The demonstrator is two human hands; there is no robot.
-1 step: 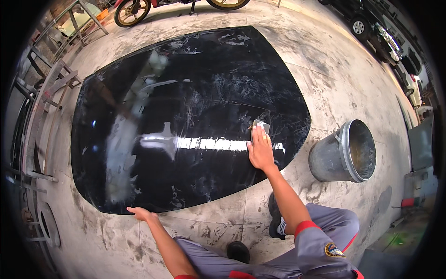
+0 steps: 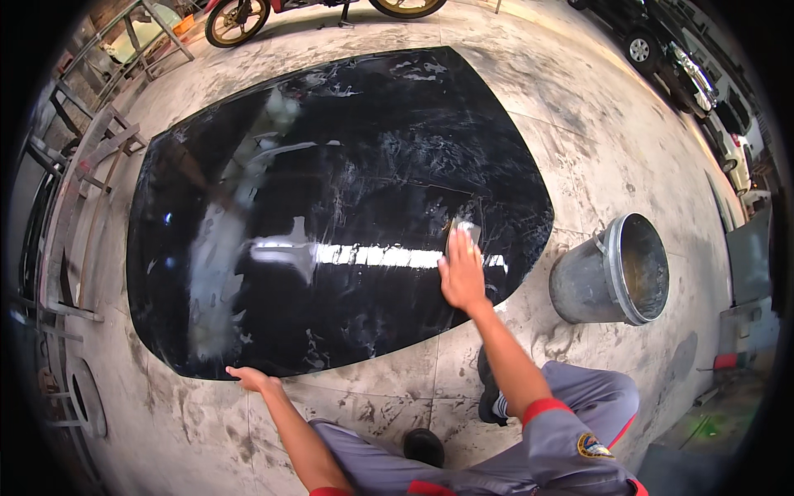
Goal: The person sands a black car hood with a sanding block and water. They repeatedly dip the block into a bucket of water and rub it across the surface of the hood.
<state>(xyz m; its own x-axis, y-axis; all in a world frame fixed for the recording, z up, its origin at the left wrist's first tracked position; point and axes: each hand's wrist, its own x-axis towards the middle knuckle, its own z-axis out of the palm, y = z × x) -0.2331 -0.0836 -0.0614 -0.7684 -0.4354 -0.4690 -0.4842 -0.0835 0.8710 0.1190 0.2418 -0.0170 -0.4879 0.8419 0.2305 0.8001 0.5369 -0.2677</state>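
Note:
A large, glossy black car hood (image 2: 372, 207) lies in front of me, streaked with pale, wet-looking residue and bright reflections. My right hand (image 2: 462, 269) is on its right part, fingers extended and held together, pressing a thin greyish sheet, seemingly sandpaper (image 2: 474, 229), against the surface. Most of the sheet is hidden under the fingers. At the hood's near left edge, my left hand (image 2: 252, 379) takes hold of the rim, with one digit on top and the others largely out of sight.
A grey bucket (image 2: 583, 281) stands on the stained floor (image 2: 372, 405) right of the hood. Metal frames (image 2: 87, 174) and a tire (image 2: 86, 398) line the left side. A red motorcycle (image 2: 322, 15) is at the back, and a dark vehicle (image 2: 662, 58) at the far right.
My right hand has slid slightly toward me over the hood, exposing a bit more of the sheet's far end. My left hand stays in place.

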